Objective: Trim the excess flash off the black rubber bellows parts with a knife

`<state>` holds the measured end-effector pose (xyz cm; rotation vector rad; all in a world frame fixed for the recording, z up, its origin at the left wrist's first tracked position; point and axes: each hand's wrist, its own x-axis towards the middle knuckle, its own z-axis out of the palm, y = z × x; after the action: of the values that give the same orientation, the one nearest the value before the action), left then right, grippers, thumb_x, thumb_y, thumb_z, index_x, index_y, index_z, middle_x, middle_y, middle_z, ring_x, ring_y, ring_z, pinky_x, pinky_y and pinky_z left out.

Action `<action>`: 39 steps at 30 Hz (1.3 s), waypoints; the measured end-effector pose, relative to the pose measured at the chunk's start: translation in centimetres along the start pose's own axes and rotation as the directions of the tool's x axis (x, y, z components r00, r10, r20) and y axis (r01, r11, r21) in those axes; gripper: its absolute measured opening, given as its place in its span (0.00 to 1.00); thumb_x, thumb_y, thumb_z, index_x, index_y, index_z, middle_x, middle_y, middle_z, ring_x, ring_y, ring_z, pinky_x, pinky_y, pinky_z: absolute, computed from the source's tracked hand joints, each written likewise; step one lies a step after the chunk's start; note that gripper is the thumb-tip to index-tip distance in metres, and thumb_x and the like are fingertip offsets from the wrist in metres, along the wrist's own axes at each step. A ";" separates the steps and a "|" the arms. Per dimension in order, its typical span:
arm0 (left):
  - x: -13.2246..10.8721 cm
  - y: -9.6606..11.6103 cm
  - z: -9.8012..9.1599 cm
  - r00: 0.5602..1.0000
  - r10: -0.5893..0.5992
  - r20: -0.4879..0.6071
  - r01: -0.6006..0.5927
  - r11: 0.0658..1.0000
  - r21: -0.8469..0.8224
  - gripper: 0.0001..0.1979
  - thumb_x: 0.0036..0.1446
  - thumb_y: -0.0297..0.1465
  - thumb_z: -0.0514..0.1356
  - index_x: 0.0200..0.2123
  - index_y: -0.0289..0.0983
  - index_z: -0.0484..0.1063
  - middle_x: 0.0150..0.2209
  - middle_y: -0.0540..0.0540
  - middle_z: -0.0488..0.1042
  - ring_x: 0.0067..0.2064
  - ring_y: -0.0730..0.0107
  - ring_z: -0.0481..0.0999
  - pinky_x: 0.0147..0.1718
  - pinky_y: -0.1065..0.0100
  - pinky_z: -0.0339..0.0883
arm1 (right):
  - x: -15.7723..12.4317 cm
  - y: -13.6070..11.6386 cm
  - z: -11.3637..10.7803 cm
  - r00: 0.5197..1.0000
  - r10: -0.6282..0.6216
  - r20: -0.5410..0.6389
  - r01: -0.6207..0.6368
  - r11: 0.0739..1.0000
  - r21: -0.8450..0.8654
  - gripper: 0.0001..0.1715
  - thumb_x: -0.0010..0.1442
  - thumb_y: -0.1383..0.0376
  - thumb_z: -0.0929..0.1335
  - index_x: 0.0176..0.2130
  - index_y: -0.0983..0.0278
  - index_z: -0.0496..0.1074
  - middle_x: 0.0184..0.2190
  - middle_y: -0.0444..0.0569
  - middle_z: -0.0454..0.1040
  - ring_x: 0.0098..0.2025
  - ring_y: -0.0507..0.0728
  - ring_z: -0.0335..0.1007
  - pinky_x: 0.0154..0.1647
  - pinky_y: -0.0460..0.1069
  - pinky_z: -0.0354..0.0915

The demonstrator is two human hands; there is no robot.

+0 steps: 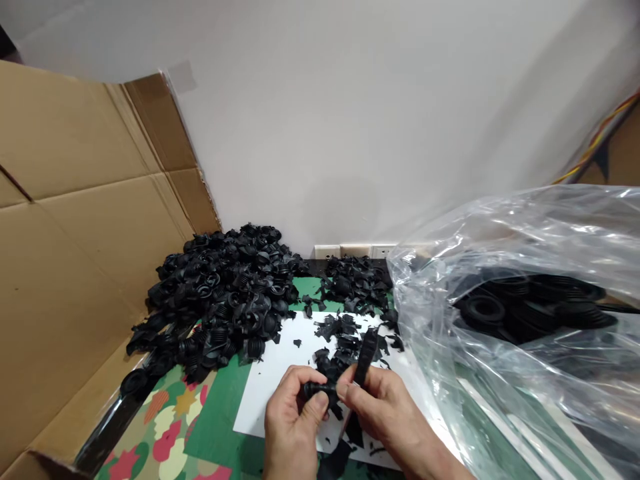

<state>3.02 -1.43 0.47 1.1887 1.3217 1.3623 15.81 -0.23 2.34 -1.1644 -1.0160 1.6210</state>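
Observation:
At the lower middle, my left hand (296, 417) is closed around a small black rubber part (314, 389), thumb and fingers pinching it. Just right of it, my right hand (377, 407) grips a tool with a black-wrapped handle (367, 350) that points up and away, with a thin end reaching down below the fingers. The right fingertips meet the right end of the rubber part. Beneath both hands lies a white sheet (267, 383) strewn with black rubber scraps (340, 327).
A large heap of black ribbed parts (225, 287) lies at the left beside a cardboard panel (90, 173). More scraps (357, 283) are piled near the wall sockets (383, 251). On the right, a clear plastic bag (440, 333) holds black ribbed parts (525, 307).

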 end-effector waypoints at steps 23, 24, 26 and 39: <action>0.1 0.5 -0.8 0.999 0.005 0.039 -0.009 0.993 0.121 0.05 0.46 0.33 0.61 0.23 0.37 0.71 0.19 0.54 0.63 0.21 0.73 0.60 0.20 0.73 0.55 | 0.1 1.4 -2.0 0.936 -0.351 -0.008 0.350 0.934 0.077 0.14 0.49 0.56 0.71 0.31 0.64 0.74 0.29 0.47 0.70 0.17 0.48 0.63 0.17 0.46 0.61; 0.1 0.6 -0.8 0.999 0.021 0.046 -0.027 0.991 0.130 0.05 0.46 0.33 0.61 0.23 0.38 0.71 0.19 0.53 0.64 0.21 0.72 0.61 0.21 0.73 0.56 | 0.2 1.5 -2.1 0.936 -0.352 -0.010 0.352 0.933 0.076 0.13 0.49 0.56 0.71 0.31 0.64 0.74 0.28 0.47 0.70 0.18 0.48 0.63 0.18 0.45 0.61; 0.0 0.7 -0.7 0.997 0.050 0.051 -0.057 0.988 0.145 0.05 0.47 0.33 0.61 0.23 0.38 0.71 0.20 0.53 0.65 0.22 0.71 0.63 0.21 0.72 0.57 | 0.3 1.6 -2.2 0.937 -0.348 0.001 0.347 0.935 0.077 0.13 0.50 0.57 0.71 0.31 0.65 0.74 0.27 0.46 0.70 0.18 0.49 0.63 0.18 0.45 0.61; 0.0 0.5 -0.6 0.988 0.136 0.066 -0.146 0.975 0.167 0.03 0.48 0.28 0.58 0.24 0.38 0.70 0.23 0.52 0.66 0.26 0.70 0.64 0.26 0.71 0.56 | 0.3 1.7 -2.0 0.944 -0.331 0.013 0.331 0.944 0.009 0.13 0.53 0.56 0.69 0.31 0.65 0.72 0.14 0.42 0.69 0.16 0.50 0.63 0.18 0.45 0.61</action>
<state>2.48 -1.57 0.98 1.4502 1.3590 1.3261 17.34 -0.15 0.17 -0.9196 -1.1468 1.3655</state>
